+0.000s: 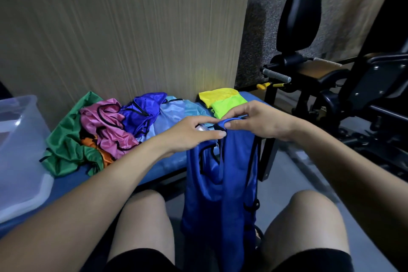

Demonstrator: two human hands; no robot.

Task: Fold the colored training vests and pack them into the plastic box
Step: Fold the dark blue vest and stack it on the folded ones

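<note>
The blue vest (pixel 223 183), thin, slick and limp, hangs between the knees at 6 o'clock, pinched by its shoulder strap in left hand (pixel 192 133) and right hand (pixel 256 120), likely the surest hold.

The plastic box (pixel 19 150) at nine o'clock is cut off by the left edge. An orange vest (pixel 97 147) lies mostly buried under pink and green ones. The blue vest (pixel 220 183) hides the tabletop (pixel 167 161) edge, and its hem is lost between the knees.
</note>
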